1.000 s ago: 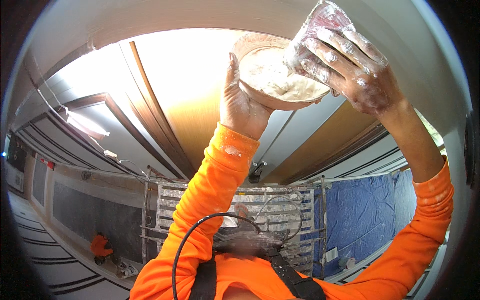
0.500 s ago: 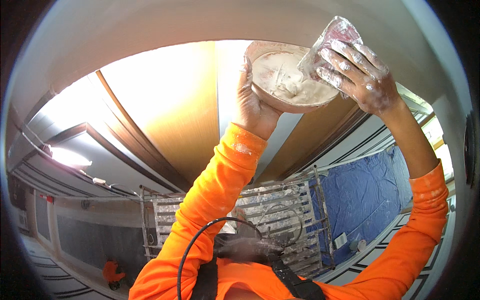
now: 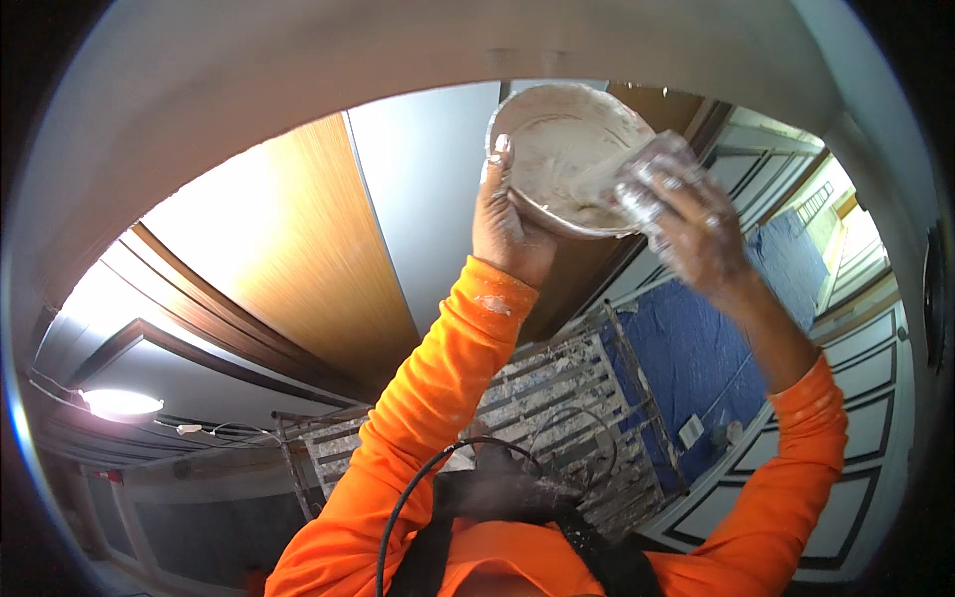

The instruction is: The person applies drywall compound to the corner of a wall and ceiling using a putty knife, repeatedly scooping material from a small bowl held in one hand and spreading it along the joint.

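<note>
Now, in the head view, a round bowl point(image 3: 517, 117) smeared with whitish paste point(image 3: 587, 189) is held by the left hand point(image 3: 512, 229); at the bowl's right rim, a blurred flat tool point(image 3: 662, 157) is grasped by the right hand point(image 3: 698, 234).

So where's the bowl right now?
In the head view, the bowl is high, just right of centre, held in the left hand beside the right hand.

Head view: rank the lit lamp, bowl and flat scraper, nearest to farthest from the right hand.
1. Flat scraper, in the right hand.
2. Bowl, left of it, in the left hand.
3. Lit lamp, at the picture's far left.
</note>
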